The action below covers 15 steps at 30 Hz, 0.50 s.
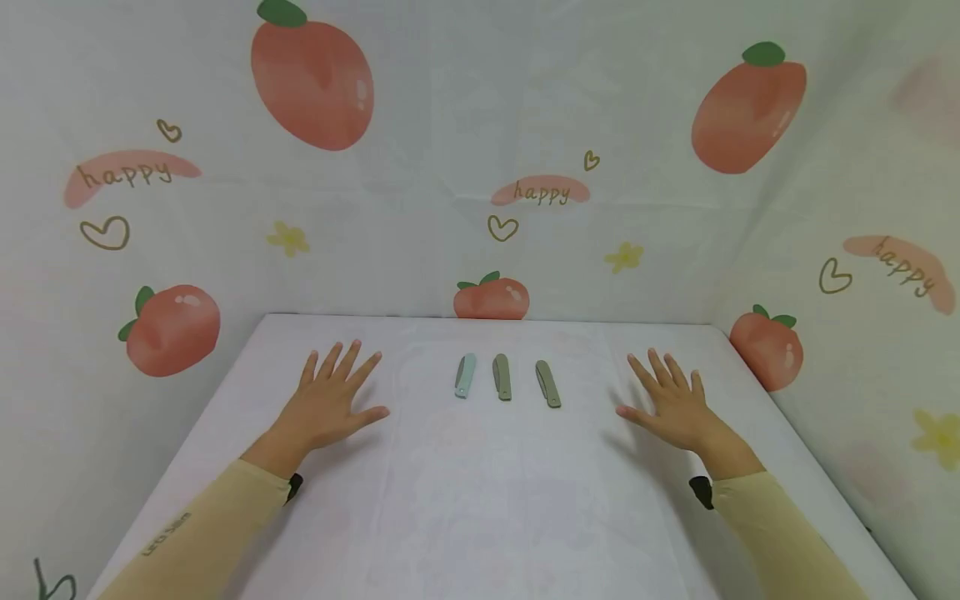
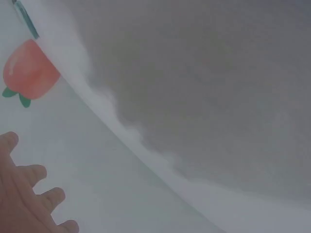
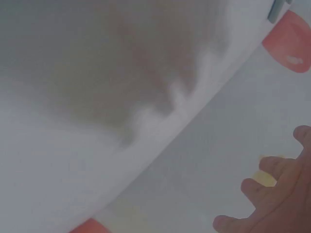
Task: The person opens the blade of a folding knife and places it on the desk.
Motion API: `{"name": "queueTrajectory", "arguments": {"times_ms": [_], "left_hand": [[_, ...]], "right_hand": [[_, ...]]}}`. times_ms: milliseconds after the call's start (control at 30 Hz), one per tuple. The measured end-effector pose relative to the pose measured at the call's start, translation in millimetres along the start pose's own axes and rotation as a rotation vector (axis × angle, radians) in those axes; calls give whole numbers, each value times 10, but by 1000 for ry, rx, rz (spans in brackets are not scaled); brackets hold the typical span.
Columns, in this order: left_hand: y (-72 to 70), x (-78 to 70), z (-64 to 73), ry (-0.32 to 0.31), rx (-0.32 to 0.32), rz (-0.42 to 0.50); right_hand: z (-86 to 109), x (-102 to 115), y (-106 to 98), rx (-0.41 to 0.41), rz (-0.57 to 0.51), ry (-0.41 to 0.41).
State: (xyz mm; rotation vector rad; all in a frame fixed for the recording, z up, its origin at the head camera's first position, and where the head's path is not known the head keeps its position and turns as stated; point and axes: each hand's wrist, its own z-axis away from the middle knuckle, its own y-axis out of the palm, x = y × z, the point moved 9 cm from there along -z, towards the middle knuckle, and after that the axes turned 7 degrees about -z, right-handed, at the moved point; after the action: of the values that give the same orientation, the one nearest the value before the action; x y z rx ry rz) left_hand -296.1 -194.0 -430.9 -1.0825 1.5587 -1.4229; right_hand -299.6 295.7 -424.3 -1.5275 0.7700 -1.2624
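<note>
Three slim folded tools, which look like small folding knives, lie in a row on the white table: a pale mint one [image 1: 466,375] on the left, an olive-green one [image 1: 502,377] in the middle and another olive-green one [image 1: 548,384], slightly slanted, on the right. To the left of the row is my left hand [image 1: 327,408], fingers spread and straight, holding nothing. My right hand [image 1: 672,412], likewise spread and without anything in it, is to the right of the row. Both hands cast shadows on the table. Each wrist view catches spread fingers at a lower corner.
The white table [image 1: 465,517] ends at a straight back edge. Behind it and along the sides hangs a pale cloth [image 1: 420,150] printed with red fruit, hearts and "happy". A dark band [image 1: 702,492] shows at the right wrist.
</note>
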Motion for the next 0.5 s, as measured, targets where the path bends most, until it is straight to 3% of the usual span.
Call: {"name": "queueTrajectory", "arguments": {"times_ms": [500], "left_hand": [[13, -304, -153, 32, 0, 54]], "right_hand": [[-178, 234, 59, -29, -70, -55]]}}
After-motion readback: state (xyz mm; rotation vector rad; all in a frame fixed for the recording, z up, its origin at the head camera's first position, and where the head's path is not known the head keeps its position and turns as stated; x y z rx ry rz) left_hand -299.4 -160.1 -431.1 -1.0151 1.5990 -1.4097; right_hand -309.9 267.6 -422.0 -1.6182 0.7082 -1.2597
